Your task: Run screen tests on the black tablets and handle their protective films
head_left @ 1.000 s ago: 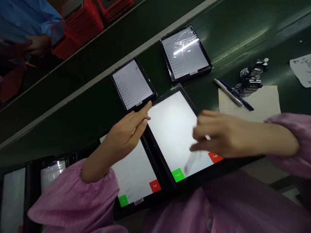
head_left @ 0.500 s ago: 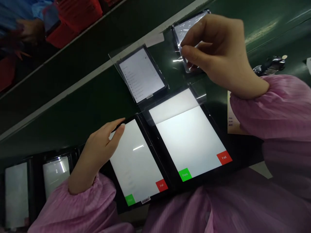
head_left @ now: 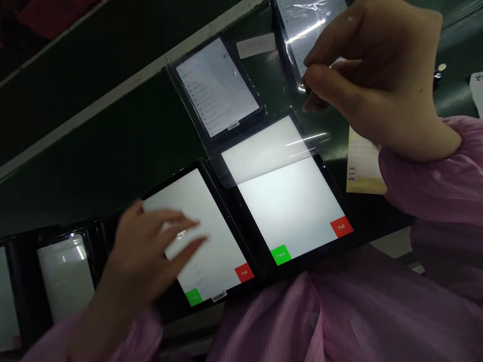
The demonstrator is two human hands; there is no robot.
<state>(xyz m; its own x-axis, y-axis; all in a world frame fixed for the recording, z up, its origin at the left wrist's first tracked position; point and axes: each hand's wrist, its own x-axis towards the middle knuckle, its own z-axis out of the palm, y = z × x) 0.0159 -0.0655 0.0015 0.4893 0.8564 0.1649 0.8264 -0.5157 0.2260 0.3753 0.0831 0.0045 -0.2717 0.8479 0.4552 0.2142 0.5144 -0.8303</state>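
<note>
Two tablets with white screens lie side by side in front of me, each showing a green and a red button. My right hand (head_left: 377,80) pinches a clear protective film (head_left: 271,141), peeled up and back off the far end of the right tablet (head_left: 290,201). My left hand (head_left: 151,251), fingers spread and blurred by motion, hovers over the left tablet (head_left: 204,236) and holds nothing.
Two smaller tablets showing menu lists, one (head_left: 217,85) in the middle and one (head_left: 298,30) behind my right hand, lie on the dark green belt (head_left: 94,146). More lit tablets (head_left: 64,274) stand at the left. A yellowish paper (head_left: 362,166) lies at the right.
My right hand went from the right tablet's screen up and back, lifting the clear film off it. My left hand slid from the left tablet's far corner down over its screen.
</note>
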